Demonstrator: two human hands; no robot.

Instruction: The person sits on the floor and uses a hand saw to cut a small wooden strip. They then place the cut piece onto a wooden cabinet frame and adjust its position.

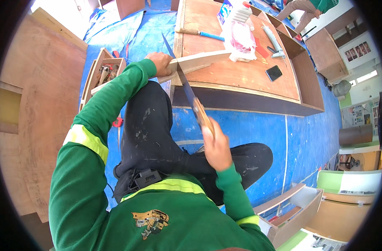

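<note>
My right hand [216,144] is wrapped round the wooden handle of a handsaw [187,85]. Its long blade slants up and to the left, crossing a pale wooden board [199,61] near the board's left end. That end is gripped by my left hand [159,63], just left of the blade, with the fingers partly hidden. To the right, the board lies over the top of a low wooden cabinet [245,79]. My left knee is bent up under the board's overhanging end.
On the cabinet top are a chisel-like tool with a blue part [212,36], a white bottle [241,14], a pink-and-white plastic bag [241,39], a caulking tube [273,39] and a phone [274,73]. A drawer of tools [109,73] stands left. Another person [310,10] is far right.
</note>
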